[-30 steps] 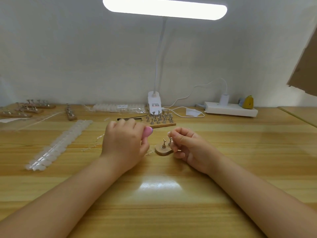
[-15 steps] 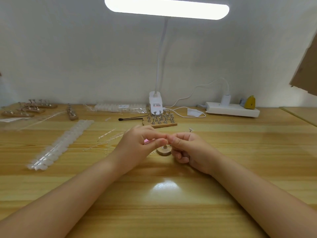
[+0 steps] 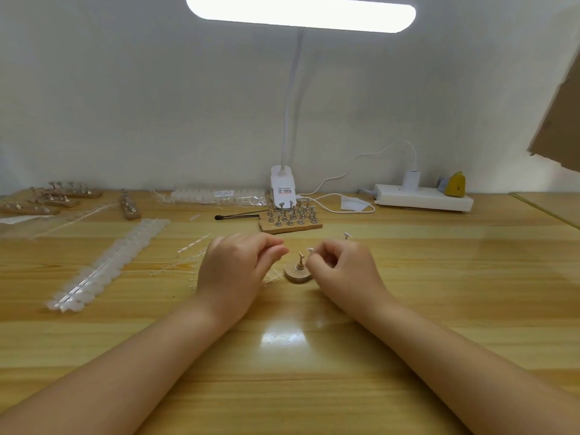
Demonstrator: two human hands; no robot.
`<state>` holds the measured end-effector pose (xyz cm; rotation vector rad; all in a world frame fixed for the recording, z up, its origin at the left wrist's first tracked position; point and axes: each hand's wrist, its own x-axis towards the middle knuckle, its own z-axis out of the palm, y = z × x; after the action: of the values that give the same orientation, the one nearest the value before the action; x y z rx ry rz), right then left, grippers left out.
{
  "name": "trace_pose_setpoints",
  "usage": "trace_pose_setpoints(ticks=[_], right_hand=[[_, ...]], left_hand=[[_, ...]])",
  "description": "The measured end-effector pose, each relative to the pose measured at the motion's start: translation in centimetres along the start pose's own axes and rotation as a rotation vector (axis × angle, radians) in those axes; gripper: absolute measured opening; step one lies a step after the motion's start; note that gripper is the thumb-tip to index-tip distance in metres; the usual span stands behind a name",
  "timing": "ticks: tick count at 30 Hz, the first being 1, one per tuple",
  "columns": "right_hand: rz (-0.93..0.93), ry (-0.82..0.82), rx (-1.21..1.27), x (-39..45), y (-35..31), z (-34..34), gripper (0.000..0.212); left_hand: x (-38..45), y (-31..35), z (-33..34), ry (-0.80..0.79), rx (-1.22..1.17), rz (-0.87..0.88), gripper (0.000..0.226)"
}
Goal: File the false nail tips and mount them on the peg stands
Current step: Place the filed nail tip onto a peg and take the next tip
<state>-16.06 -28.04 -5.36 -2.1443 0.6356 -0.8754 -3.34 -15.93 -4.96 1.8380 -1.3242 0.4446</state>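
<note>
Pale grey wall [image 3: 125, 89] behind glossy light wooden table [image 3: 439, 277]; lit white bar desk lamp [image 3: 301, 14] overhead, centre.

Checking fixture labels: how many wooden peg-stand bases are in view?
6. Three long bars far left, a fourth bar angled right of them, a rectangular block before the lamp clip, a round base between left hand and right hand. More may lie beyond the left edge.

Round stand [image 3: 298, 274]: I see a small wooden disc with one upright metal peg, mid-desk.
Peg block [image 3: 290, 219]: wooden base crowded with upright pegs, toward the desk's back edge.
Nail tip strip [image 3: 110, 263]: translucent tips in a long diagonal row, desk's left side.
</note>
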Motion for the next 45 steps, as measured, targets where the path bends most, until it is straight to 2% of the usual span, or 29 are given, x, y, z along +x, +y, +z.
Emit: trace_pose_setpoints(ticks=[5,10,17,24,31,37,42,45], right_hand=[[-0.175,0.013,-0.473,-0.7,0.2,0.1,0.020],[-0.169,-0.007,-0.610,-0.2,0.2,0.5,0.030],[-0.233,-0.021,-0.529,0.0,0.3,0.5,0.022],[-0.297,0.089,-0.289,-0.4,-0.1,0.5,0.004],[-0.311,0.051,-0.232,-0.6,-0.4,0.3,0.007],[-0.346,0.028,-0.245,-0.6,-0.4,0.2,0.008],[-0.336,0.057,-0.206,-0.6,-0.4,0.3,0.005],[-0.375,0.039,-0.208,-0.6,-0.6,0.2,0.005]], left_hand=[[-0.5,-0.1,0.7,-0.076,0.075,-0.023,0.019],[-0.5,-0.1,0.9,-0.160,0.116,-0.033,0.020],[-0.5,-0.2,1.0,-0.151,0.097,-0.030,0.018],[-0.7,0.7,0.6,-0.009,0.077,0.105,0.018],[-0.8,1.2,0.2,-0.024,0.126,0.222,0.031],[-0.7,0.8,0.5,0.018,0.214,0.318,0.028],[-0.7,0.8,0.4,0.089,0.201,0.288,0.029],[-0.6,0.8,0.2,0.076,0.191,0.260,0.030]])
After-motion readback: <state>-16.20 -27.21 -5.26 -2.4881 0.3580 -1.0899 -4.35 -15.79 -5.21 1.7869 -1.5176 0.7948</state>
